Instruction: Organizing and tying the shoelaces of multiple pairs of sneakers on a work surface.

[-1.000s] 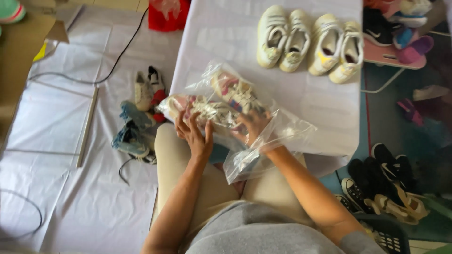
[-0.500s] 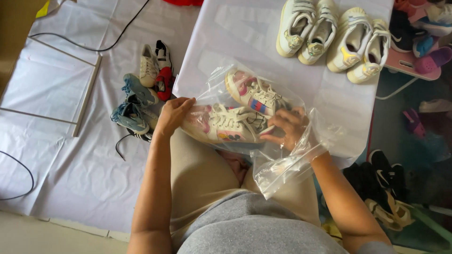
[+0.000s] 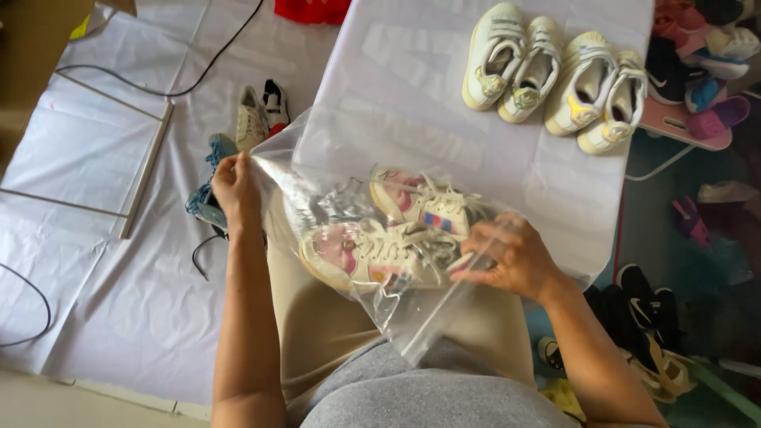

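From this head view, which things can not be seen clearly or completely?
- Right hand: fingertips hidden behind the wrinkled clear plastic bag.
- Pair of cream sneakers with pink patches: details blurred by glare on the bag.
- Red object: cut off by the top edge.
- Blue shoes on the floor: partly covered by the left hand.

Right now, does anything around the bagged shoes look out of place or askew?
Nothing damaged. The clear plastic bag is crumpled, and its white-and-pink laced sneakers lie skewed, unlike the two neat cream pairs on the white table.
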